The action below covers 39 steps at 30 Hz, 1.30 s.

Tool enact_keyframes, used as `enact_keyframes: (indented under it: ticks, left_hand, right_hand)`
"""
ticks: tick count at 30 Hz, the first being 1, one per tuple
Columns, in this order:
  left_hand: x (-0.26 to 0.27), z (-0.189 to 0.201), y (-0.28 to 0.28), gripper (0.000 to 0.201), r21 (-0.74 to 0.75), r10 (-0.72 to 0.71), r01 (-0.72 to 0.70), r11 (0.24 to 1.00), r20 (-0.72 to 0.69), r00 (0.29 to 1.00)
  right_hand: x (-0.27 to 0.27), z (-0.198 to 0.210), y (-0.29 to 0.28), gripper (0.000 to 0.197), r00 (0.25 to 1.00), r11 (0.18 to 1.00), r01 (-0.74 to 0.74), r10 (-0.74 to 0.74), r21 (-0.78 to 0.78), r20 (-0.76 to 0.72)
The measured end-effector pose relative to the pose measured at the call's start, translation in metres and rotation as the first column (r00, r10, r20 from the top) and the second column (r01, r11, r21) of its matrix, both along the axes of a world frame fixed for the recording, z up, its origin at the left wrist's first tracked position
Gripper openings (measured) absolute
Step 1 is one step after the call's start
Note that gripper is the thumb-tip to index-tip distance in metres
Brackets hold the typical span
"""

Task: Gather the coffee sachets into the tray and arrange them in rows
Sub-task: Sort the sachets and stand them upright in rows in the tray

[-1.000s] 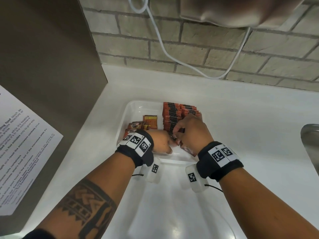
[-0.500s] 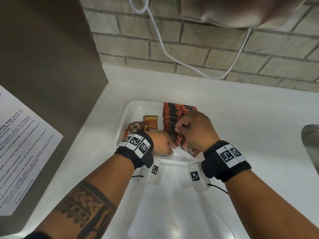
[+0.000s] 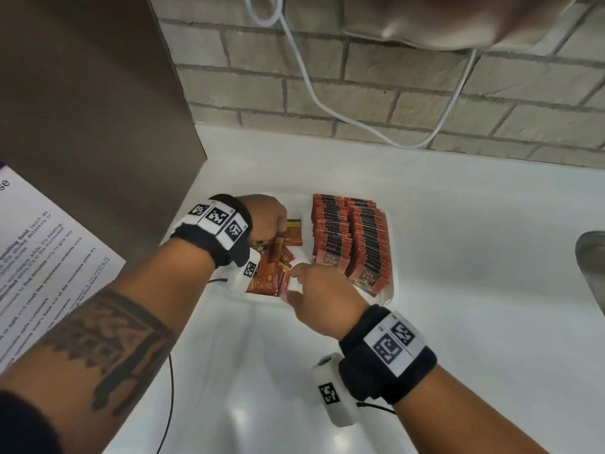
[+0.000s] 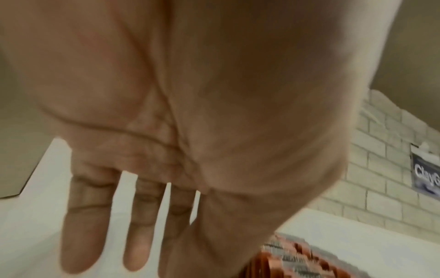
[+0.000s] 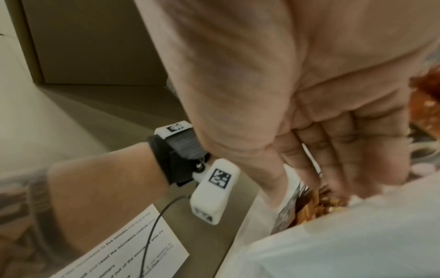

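White desk (image 3: 458,257), seen from above, near edge to back wall. Nearest, both forearms reach forward, each with a black wristband carrying printed markers and a white camera module. The right hand (image 3: 314,296) hovers at the near edge of the clear plastic tray (image 3: 391,224), fingers extended and relaxed toward the loose coffee sachets (image 3: 271,280); the right wrist view shows its fingers (image 5: 345,154) straight, side by side, and grasping nothing. These loose red-and-gold sachets lie jumbled in the near-left part of the tray, overlapping one another. Farther in, the left hand (image 3: 266,217) is over the left half of the tray, just beside a flat gold-and-red sachet (image 3: 293,232); the left wrist view shows its fingers (image 4: 83,216) straight and slightly spread, released, with nothing in them. Whether the fingertips touch the sachets cannot be told. In the right half of the tray, two rows of sachets (image 3: 350,240) stand packed on edge, side by side, running from the near edge to the far edge. A printed notice sheet (image 3: 42,257) hangs on a brown cabinet side (image 3: 98,109) at the desk's left edge. A metal sink rim (image 3: 592,257) shows at the right edge. Behind the desk, a white cable (image 3: 314,99) loops along the brick wall (image 3: 425,83).
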<state>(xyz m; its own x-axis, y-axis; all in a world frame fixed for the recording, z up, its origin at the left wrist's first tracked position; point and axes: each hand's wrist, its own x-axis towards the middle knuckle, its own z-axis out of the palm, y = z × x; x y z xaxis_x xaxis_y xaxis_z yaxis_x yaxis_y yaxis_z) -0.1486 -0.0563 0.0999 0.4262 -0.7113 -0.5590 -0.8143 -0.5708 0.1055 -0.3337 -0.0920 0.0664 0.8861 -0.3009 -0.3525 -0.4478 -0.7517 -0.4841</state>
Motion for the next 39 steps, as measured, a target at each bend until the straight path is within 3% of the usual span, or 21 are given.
enact_keyframes:
  ticks: [4,9,15,23,31,36,39]
  left_hand:
    - [0.008,-0.021,-0.02,0.052,0.066,-0.09,0.087,0.994,0.042,0.995]
    - [0.014,-0.036,-0.036,0.077,0.081,-0.142,0.137,0.987,0.047,0.989]
    - [0.015,-0.053,-0.038,0.096,0.207,-0.265,0.235,0.95,0.137,0.954]
    - [0.014,-0.05,-0.034,0.065,0.191,-0.277,0.252,0.948,0.111,0.955]
    - [0.03,-0.04,-0.029,0.081,0.154,-0.203,0.205,0.967,-0.03,0.979]
    - [0.032,-0.039,-0.029,0.041,0.11,-0.172,0.184,0.977,-0.107,0.979]
    - [0.033,-0.039,-0.029,0.028,0.049,-0.167,0.176,0.983,-0.15,0.974]
  right_hand:
    - [0.021,-0.001,0.011,0.031,0.991,0.999,0.023,-0.027,-0.03,-0.134]
    - [0.041,-0.007,0.016,0.019,0.977,0.998,0.057,-0.062,-0.03,-0.203]
    - [0.049,-0.012,0.021,0.036,0.975,0.992,0.117,-0.123,-0.04,-0.187]
    - [0.055,-0.015,0.018,0.036,0.983,0.99,0.079,-0.097,-0.113,-0.156]
    - [0.057,-0.022,0.015,0.033,0.986,0.988,0.054,-0.076,-0.146,-0.145]
    - [0.059,-0.026,0.013,0.029,0.989,0.985,0.022,-0.046,-0.17,-0.14]
    - [0.06,-0.031,0.012,0.031,0.99,0.987,0.035,-0.056,-0.157,-0.13]
